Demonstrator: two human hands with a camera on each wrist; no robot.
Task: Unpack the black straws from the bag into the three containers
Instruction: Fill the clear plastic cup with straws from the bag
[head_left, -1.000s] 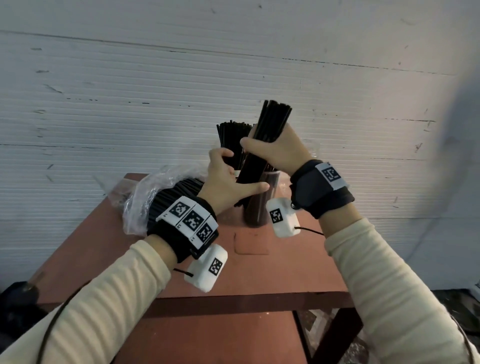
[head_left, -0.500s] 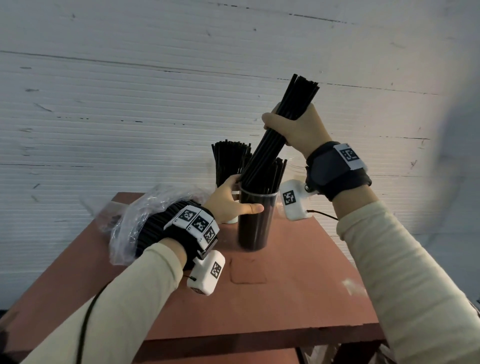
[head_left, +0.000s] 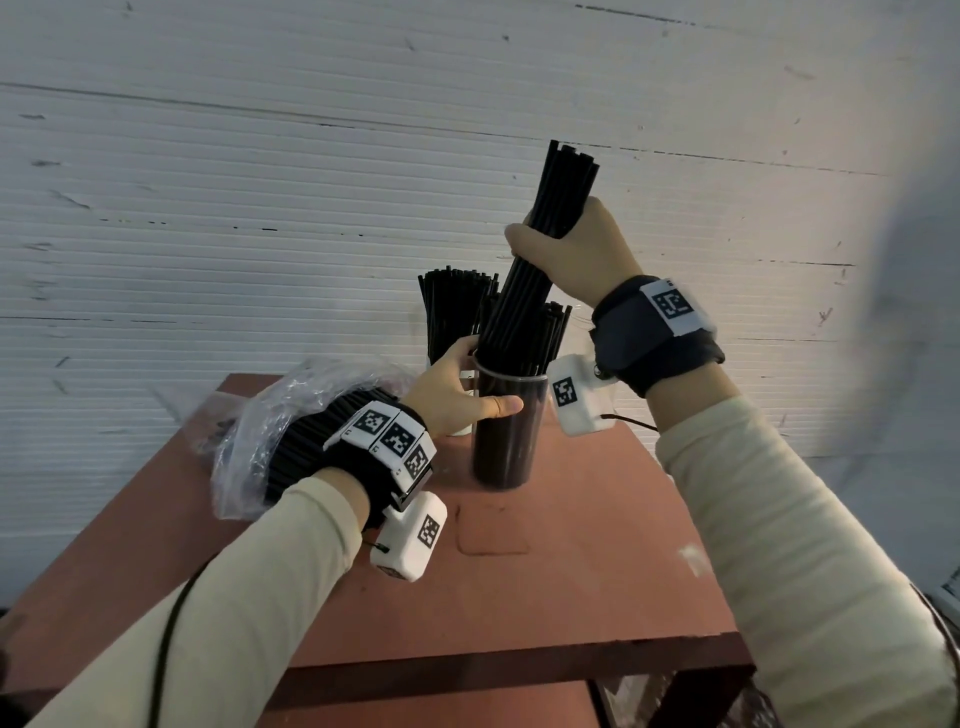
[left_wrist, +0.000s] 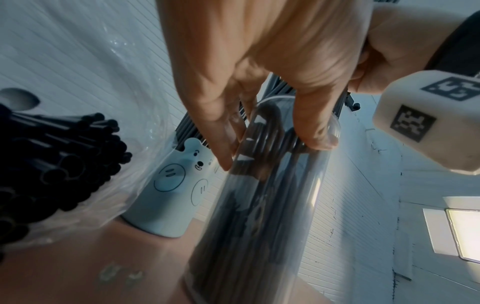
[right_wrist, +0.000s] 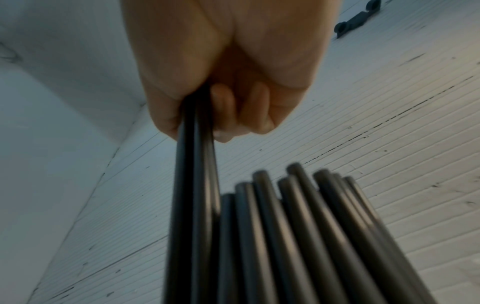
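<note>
Your right hand (head_left: 566, 254) grips a straw bundle (head_left: 540, 249) w/ ends in the clear container (head_left: 506, 431); left hand (head_left: 457, 395) wraps it.

We see a bundle of black straws (head_left: 540, 260) standing tilted, its lower ends inside the clear container (head_left: 506, 431) and its upper ends leaning to the right above the rim. Shorter-seeming straws already fill that container, which stands upright near the middle of the red-brown tabletop. Just behind it to the left stands a pale container (left_wrist: 171, 197) printed with a bear face (its straws (head_left: 454, 306) fan slightly at the top). At the left lies the clear plastic bag (head_left: 270, 436), crumpled and open, with a thick mass of black straws (left_wrist: 52, 164) lying on its side inside. We cannot make out a third container.
</note>
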